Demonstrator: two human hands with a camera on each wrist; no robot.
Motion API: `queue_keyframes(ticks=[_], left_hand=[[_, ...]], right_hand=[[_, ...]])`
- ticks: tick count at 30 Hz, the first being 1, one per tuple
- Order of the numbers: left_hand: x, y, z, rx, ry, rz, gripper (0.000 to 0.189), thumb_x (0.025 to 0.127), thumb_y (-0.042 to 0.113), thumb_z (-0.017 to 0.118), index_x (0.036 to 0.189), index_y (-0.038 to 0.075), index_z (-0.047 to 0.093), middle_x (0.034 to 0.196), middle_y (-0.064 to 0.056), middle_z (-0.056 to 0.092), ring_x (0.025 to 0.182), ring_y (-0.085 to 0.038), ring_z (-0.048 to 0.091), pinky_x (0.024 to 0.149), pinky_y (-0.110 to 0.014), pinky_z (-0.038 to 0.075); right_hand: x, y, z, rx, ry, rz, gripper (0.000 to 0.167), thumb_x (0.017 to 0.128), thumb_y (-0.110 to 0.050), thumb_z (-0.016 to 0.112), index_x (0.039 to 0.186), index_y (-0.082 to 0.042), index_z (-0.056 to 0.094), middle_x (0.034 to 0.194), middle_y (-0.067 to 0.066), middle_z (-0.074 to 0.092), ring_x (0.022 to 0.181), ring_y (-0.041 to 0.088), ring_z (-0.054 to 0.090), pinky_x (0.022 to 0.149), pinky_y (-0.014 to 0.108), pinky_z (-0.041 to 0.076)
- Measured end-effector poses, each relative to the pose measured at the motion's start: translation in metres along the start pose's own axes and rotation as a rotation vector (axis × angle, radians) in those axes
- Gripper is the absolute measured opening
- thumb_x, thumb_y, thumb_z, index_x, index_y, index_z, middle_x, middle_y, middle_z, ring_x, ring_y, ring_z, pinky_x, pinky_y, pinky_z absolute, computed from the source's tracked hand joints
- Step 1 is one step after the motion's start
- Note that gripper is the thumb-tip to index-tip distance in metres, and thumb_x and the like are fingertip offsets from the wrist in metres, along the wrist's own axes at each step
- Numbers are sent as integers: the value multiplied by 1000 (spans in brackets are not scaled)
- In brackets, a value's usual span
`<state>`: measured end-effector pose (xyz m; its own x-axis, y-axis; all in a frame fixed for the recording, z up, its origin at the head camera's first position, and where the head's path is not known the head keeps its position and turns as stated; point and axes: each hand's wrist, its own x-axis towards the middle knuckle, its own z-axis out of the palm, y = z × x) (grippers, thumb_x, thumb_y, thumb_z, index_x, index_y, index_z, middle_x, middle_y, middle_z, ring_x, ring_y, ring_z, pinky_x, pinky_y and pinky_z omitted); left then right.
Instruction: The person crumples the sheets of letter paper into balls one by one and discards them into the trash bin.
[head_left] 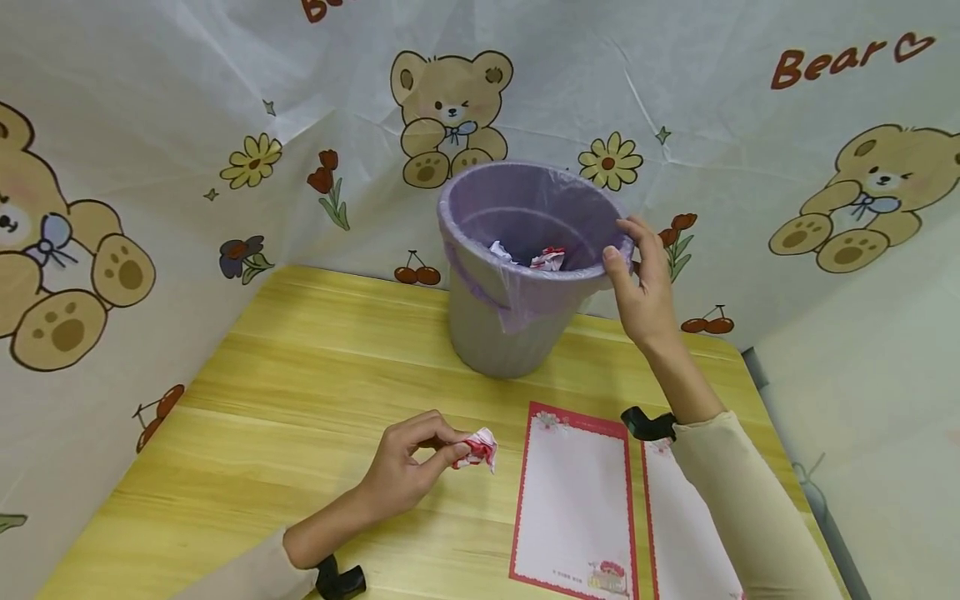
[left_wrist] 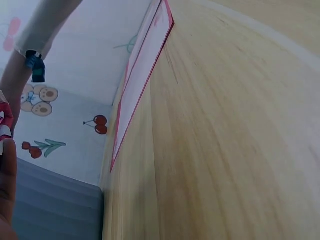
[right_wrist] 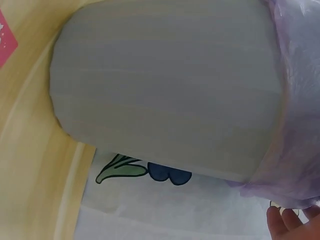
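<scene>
My left hand (head_left: 405,467) pinches a crumpled red-and-white paper ball (head_left: 478,450) between thumb and fingers, above the table in front of the bin. In the left wrist view the paper ball (left_wrist: 5,120) shows at the left edge. A grey trash bin (head_left: 498,337) lined with a thin purple bag (head_left: 517,287) stands at the back of the table. Its rim is gripped on the right side by my right hand (head_left: 647,283), thumb on the near side. Inside the bin lie crumpled papers (head_left: 549,260).
Two flat red-bordered sheets of paper (head_left: 573,500) lie on the wooden table (head_left: 337,358) at the front right, the second partly hidden under my right sleeve. A bear-printed cloth (head_left: 315,100) hangs behind the bin and along the left side.
</scene>
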<state>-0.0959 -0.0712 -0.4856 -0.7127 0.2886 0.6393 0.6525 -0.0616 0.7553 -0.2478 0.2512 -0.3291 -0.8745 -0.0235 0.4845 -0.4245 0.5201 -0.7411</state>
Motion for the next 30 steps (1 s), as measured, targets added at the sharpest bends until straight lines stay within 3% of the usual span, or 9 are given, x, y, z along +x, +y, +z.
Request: queue_keyframes(ticks=[3, 11, 21, 30], left_hand=[[0, 0, -1, -4, 0, 1, 24, 93, -11, 75, 106, 9, 77, 91, -6, 74, 76, -17, 72, 68, -29, 66], [2, 1, -2, -1, 9, 4, 23, 93, -10, 76, 105, 9, 77, 90, -7, 74, 76, -17, 72, 69, -27, 65], [20, 6, -14, 31, 16, 66, 18, 94, -6, 77, 104, 8, 77, 89, -11, 74, 76, -14, 72, 68, -25, 64], [40, 13, -27, 57, 48, 108, 29, 88, -18, 76, 105, 6, 78, 89, -7, 74, 76, -13, 72, 70, -24, 64]], right_hand=[[1, -1, 1, 12, 12, 6, 57, 108, -38, 56, 159, -14, 49, 175, 3, 34, 159, 22, 35, 121, 45, 39], [0, -1, 1, 28, 22, 20, 56, 108, -34, 57, 159, -12, 49, 175, 4, 35, 157, 24, 40, 111, 23, 40], [0, -1, 1, 23, 41, 19, 56, 106, -33, 58, 157, -11, 52, 174, 4, 37, 156, 24, 40, 105, 18, 39], [1, -2, -1, -28, 42, 8, 55, 106, -33, 58, 155, -10, 54, 172, 6, 40, 154, 25, 35, 105, 19, 38]])
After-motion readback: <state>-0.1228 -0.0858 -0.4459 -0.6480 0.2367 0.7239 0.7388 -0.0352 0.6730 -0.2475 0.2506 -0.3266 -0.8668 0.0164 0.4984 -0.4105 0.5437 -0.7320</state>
